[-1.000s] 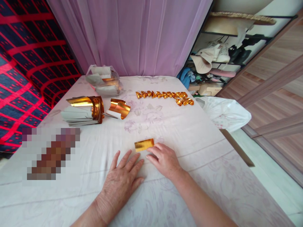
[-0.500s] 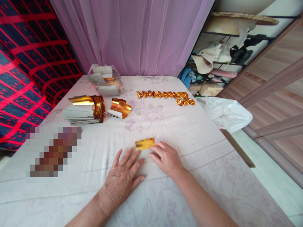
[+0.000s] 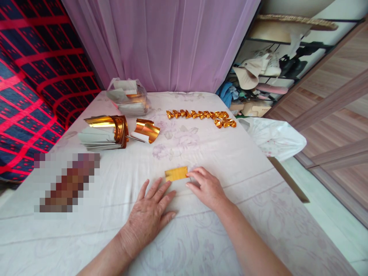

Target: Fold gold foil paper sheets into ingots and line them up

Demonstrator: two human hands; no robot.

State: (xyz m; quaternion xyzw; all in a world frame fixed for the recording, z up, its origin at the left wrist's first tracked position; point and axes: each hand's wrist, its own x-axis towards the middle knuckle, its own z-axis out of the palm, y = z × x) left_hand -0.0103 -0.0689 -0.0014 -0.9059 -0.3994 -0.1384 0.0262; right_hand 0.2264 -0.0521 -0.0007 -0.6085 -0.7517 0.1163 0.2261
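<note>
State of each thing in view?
Gold foil strip: flat
Left hand: palm down, fingers spread
Right hand: fingers bent, at strip's end
Folded foil pieces: arranged in rows
Foil-paper stack: curled
Smaller foil sheets: curled
Clear plastic bag: filled
White plastic bag: crumpled
Purple curtain: drawn

The small flat paper (image 3: 176,174) is shiny gold, and the folded bits (image 3: 201,115) are shiny orange-gold. The paper stack (image 3: 99,137) is gold and pale grey. The tablecloth (image 3: 235,165) is white with light purple flowers. The curtain (image 3: 161,50) is purple. The checked cloth (image 3: 31,65) has red lines over dark blue boxes.
</note>
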